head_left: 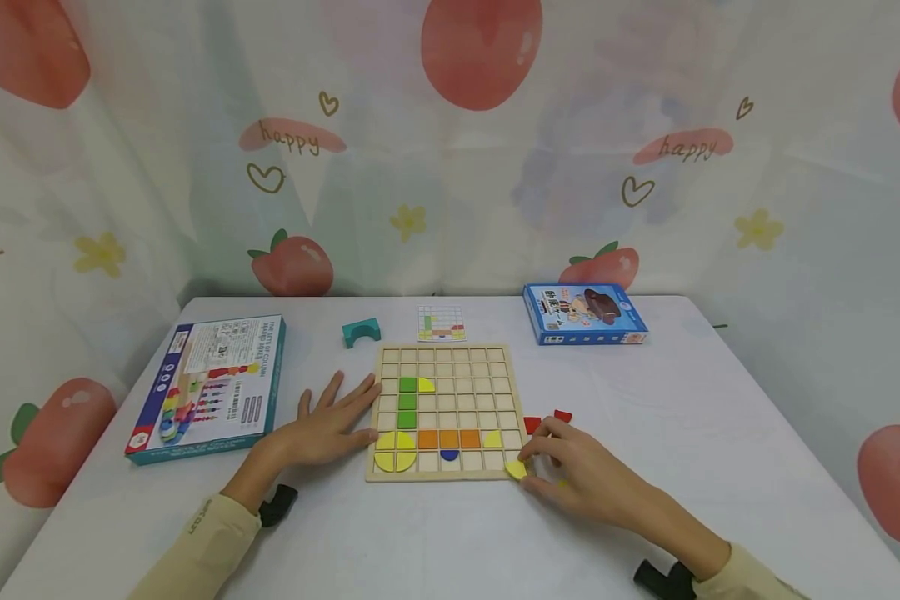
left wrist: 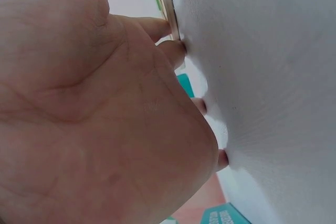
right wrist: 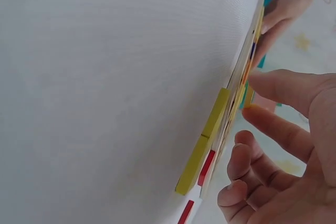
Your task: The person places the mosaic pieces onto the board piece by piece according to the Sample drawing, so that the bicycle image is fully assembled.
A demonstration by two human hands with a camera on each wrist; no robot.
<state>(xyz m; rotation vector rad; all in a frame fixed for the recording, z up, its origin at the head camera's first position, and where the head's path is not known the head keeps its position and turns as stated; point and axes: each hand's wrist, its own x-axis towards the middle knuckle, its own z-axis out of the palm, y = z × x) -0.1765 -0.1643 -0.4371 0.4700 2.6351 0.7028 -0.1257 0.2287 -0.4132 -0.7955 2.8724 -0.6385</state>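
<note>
A wooden grid board lies mid-table, bearing yellow quarter-round, green, orange and blue pieces. My left hand spreads its fingers on the table, with thumb and fingertips touching the board's left edge; in the left wrist view its palm fills much of the picture. My right hand pinches a yellow quarter-round piece between thumb and index finger at the board's lower right corner. In the right wrist view the other fingers are loosely curled. Beside them lie yellow pieces and a red piece.
A small pattern card lies behind the board, with a teal arch block to its left. A large boxed set stands at the left and a blue box at the back right. Red pieces lie right of the board.
</note>
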